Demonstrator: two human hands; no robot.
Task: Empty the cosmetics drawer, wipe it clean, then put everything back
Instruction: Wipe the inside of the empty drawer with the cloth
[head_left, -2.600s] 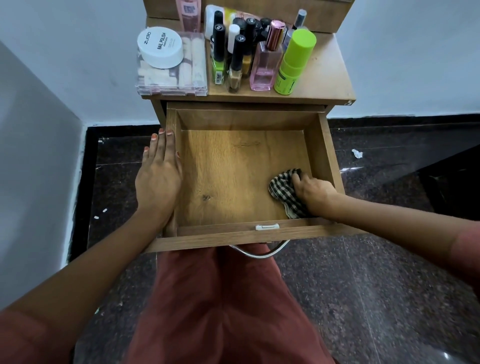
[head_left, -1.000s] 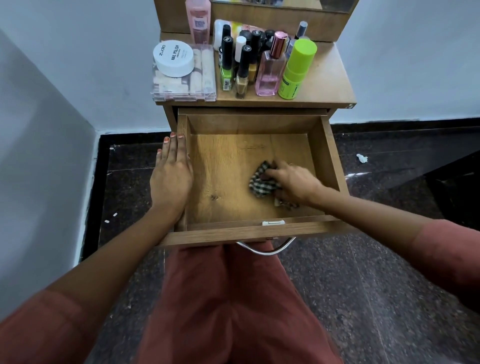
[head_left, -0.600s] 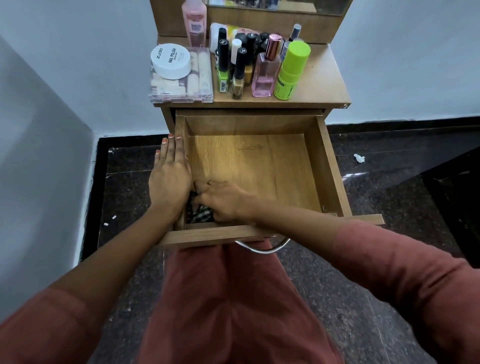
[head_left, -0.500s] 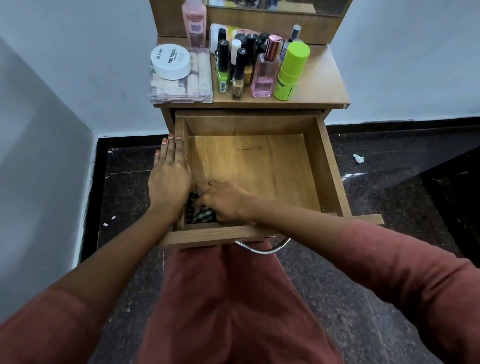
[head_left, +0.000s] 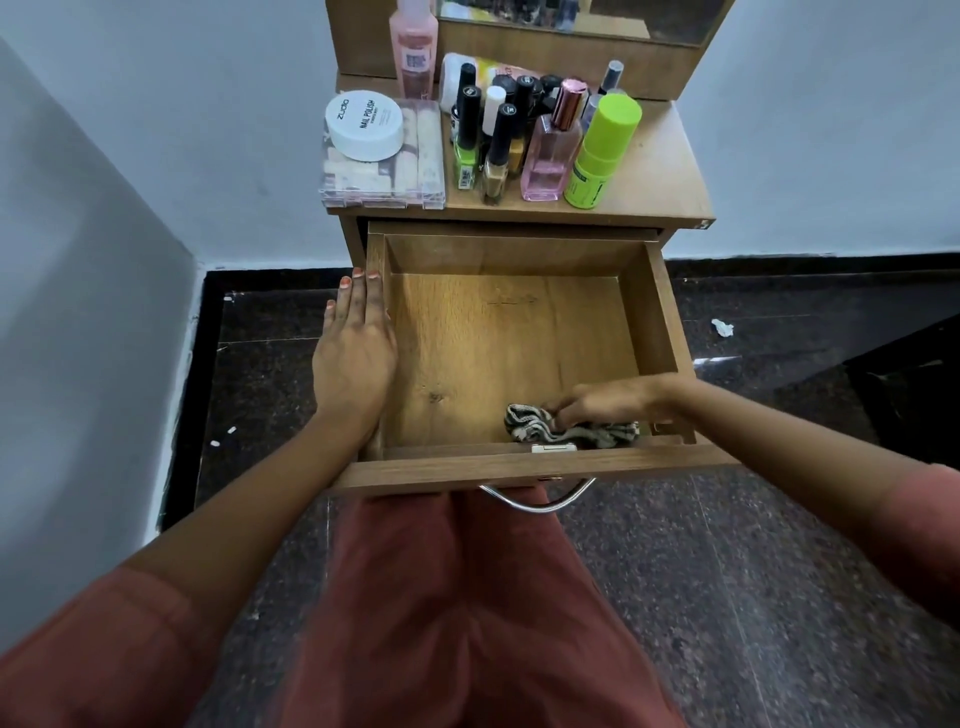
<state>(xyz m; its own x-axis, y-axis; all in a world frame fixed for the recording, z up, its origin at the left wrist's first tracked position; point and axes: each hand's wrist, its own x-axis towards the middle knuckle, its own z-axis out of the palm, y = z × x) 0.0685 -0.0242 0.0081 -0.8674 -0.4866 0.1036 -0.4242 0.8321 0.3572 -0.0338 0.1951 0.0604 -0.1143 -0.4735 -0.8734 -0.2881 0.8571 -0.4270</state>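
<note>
The wooden drawer is pulled out over my lap and holds only a checked cloth, bunched along the near front wall. My right hand presses on that cloth with bent fingers near the front right corner. My left hand lies flat on the drawer's left wall, fingers straight. The cosmetics stand on the dresser top: a clear box with a white nail polish jar on it, several nail polish bottles, a pink perfume bottle and a lime green bottle.
A tall pink bottle stands at the back by the mirror frame. White walls close in on the left and behind the dresser. Dark stone floor lies around, with a scrap of paper on the right. The metal drawer handle hangs above my lap.
My right hand has dragged the cloth along the drawer's front edge from the left corner to the right. My left hand has stayed on the left wall.
</note>
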